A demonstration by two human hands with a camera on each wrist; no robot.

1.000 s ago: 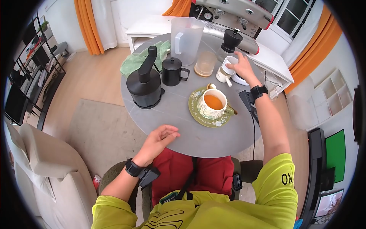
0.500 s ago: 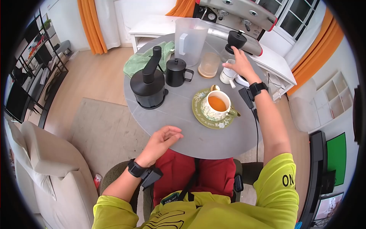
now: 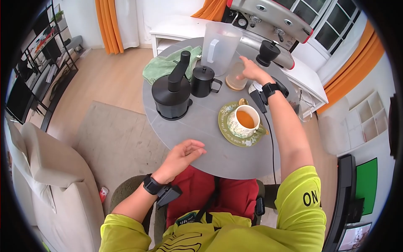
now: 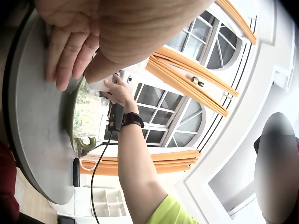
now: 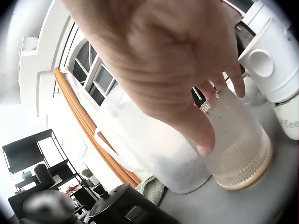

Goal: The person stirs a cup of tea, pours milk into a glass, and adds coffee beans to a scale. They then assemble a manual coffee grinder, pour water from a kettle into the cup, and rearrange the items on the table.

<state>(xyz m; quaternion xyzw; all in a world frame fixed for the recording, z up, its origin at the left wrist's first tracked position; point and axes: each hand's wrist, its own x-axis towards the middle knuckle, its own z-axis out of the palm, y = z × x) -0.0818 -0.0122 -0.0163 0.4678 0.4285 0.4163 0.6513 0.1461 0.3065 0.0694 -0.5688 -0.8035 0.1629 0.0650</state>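
My right hand [image 3: 253,71] is over the ribbed clear glass [image 3: 235,80], thumb apart from the fingers. The right wrist view has the thumb of that hand [image 5: 173,65] at the near side of the glass [image 5: 240,144] and fingers beyond its rim; firm contact cannot be told. My left hand [image 3: 183,155] hangs at the table's front edge with relaxed fingers, holding nothing. To its right, a patterned cup [image 3: 242,125] of orange-brown liquid stands on a green saucer [image 3: 226,133]. A white cup-like piece [image 5: 275,60] is beside the glass, largely covered by my wrist in the head view.
Left of the glass are a frosted pitcher [image 3: 218,50], a black lidded pot [image 3: 202,82], a black device with a tall handle [image 3: 171,98] and a green cloth [image 3: 161,69]. A black-topped grinder [image 3: 268,53] stands behind my right hand. A cable [image 3: 273,147] trails from my right wrist.
My right hand has moved left from the white cup to the glass. The white cup stays behind on the table. My left hand keeps about the same pose; the head view has shifted slightly.
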